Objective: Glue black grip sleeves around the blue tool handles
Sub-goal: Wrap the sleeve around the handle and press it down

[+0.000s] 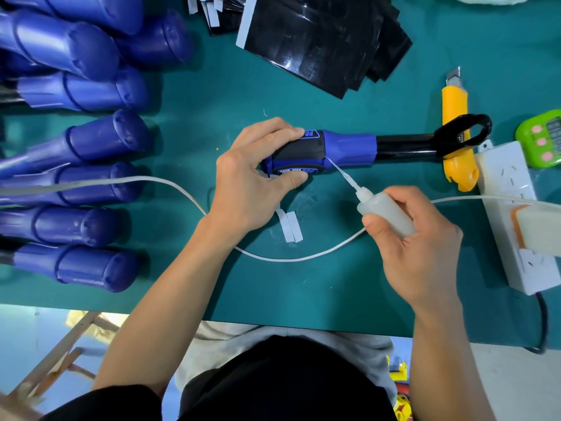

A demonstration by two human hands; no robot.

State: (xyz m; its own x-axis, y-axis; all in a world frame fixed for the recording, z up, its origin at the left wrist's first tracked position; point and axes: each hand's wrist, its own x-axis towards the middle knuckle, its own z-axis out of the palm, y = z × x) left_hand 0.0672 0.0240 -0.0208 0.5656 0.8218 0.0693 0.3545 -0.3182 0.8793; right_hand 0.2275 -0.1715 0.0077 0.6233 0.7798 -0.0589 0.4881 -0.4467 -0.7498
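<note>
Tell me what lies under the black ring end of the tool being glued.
A yellow utility knife lies under the ring end, crossing it. Its blade tip and rear end show; the stretch beneath the ring's rim is covered.

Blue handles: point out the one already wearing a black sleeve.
The handle in the left hand, mid-table, glue bottle nozzle at its sleeve edge. The piled handles at left are bare blue.

The green table (pixel 212 95) carries blue tool handles (pixel 100 138) (left side), black grip sleeves (pixel 318 41), a yellow utility knife (pixel 453 107) and a white power strip (pixel 504 177).
</note>
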